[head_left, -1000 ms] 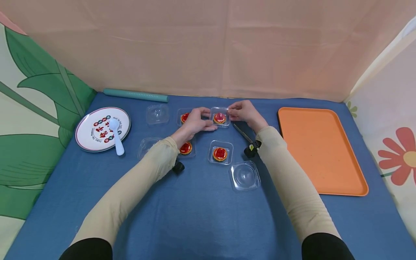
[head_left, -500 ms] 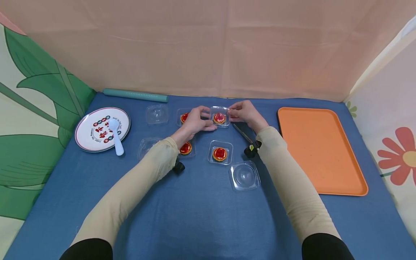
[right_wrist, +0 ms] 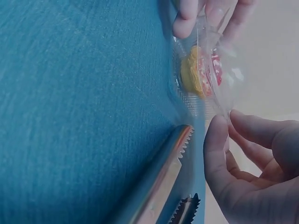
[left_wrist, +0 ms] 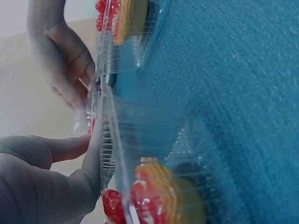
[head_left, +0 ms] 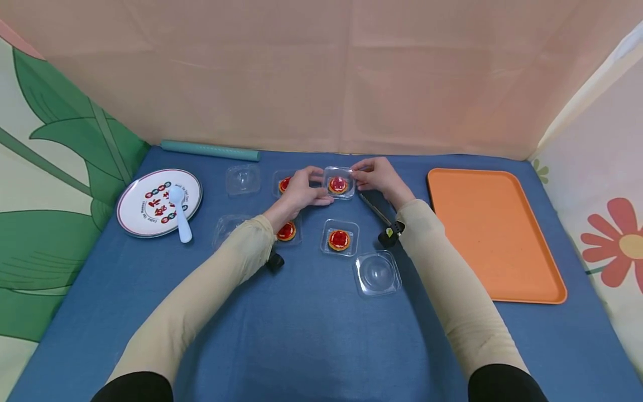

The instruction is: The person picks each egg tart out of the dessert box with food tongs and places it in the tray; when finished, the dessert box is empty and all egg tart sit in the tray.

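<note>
In the head view, a clear plastic box (head_left: 339, 174) holds a small tart with red topping (head_left: 337, 185). My right hand (head_left: 379, 178) pinches its right edge between thumb and fingertips; the right wrist view shows a domed clear lid (right_wrist: 236, 77) over the tart. My left hand (head_left: 300, 192) is at the box's left side, thumb and fingers at the rim. Nearer me, another clear box (head_left: 326, 248) holds a tart (head_left: 339, 240), with a domed lid (head_left: 378, 272) lying open beside it. Two more boxed tarts (head_left: 286, 231) are partly hidden by my left hand and forearm.
A white plate (head_left: 138, 215) with a pale blue spoon (head_left: 182, 220) is at left. A teal roll (head_left: 211, 150) lies at the back; an orange tray (head_left: 497, 234) stands at right. A toothed metal tool (right_wrist: 161, 179), resembling tongs, lies beside my right wrist. Clear lids (head_left: 243, 178) sit at left.
Both hands stay at the same box with almost no movement. The whole head view has shifted very slightly.
</note>
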Action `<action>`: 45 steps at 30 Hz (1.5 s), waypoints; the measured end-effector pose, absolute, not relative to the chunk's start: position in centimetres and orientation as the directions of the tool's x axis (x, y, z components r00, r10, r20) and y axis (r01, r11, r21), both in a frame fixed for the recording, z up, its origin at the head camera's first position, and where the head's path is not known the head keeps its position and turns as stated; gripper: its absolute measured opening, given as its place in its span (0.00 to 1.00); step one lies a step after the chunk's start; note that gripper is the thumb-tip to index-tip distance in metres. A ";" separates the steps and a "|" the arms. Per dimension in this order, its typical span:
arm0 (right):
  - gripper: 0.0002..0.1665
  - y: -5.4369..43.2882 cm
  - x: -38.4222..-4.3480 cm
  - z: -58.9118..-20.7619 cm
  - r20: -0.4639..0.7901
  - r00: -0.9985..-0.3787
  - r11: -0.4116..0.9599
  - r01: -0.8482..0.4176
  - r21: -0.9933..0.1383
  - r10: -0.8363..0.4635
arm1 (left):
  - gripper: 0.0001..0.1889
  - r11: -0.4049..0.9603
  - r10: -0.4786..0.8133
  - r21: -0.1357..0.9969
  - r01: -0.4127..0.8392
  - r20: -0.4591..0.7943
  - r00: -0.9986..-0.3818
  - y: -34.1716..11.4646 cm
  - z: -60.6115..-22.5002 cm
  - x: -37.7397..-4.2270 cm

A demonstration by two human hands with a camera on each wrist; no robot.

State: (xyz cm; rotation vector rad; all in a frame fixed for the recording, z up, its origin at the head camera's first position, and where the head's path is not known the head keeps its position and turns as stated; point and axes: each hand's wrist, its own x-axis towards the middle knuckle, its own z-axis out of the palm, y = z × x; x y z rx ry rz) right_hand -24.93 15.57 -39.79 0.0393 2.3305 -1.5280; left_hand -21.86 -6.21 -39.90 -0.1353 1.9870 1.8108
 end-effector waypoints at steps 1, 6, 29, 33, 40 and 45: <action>0.20 15.5 -24.9 -39.8 -0.305 -0.938 0.415 0.214 -0.884 -0.167 | 0.32 0.140 0.222 0.922 -0.362 -0.385 -0.896 -6.2 -39.9 -21.9; 0.21 15.5 -25.0 -39.7 -0.310 -0.936 0.406 0.222 -0.887 -0.166 | 0.32 0.148 0.229 0.923 -0.354 -0.380 -0.896 -6.3 -39.7 -21.8; 0.21 15.6 -24.4 -39.9 -0.269 -0.953 0.413 0.192 -0.890 -0.136 | 0.29 0.225 0.226 0.944 -0.241 -0.291 -0.930 -6.2 -39.7 -21.3; 0.21 15.7 -24.1 -39.7 -0.265 -0.955 0.424 0.186 -0.886 -0.136 | 0.28 0.224 0.226 0.946 -0.235 -0.285 -0.932 -6.1 -39.6 -21.2; 0.21 16.0 -23.3 -39.1 -0.238 -0.961 0.447 0.151 -0.882 -0.144 | 0.28 0.217 0.229 0.958 -0.187 -0.237 -0.944 -5.9 -39.3 -20.9; 0.21 16.5 -22.9 -38.6 -0.218 -0.967 0.438 0.140 -0.888 -0.134 | 0.32 0.222 0.213 0.968 -0.118 -0.166 -0.963 -5.3 -39.3 -20.9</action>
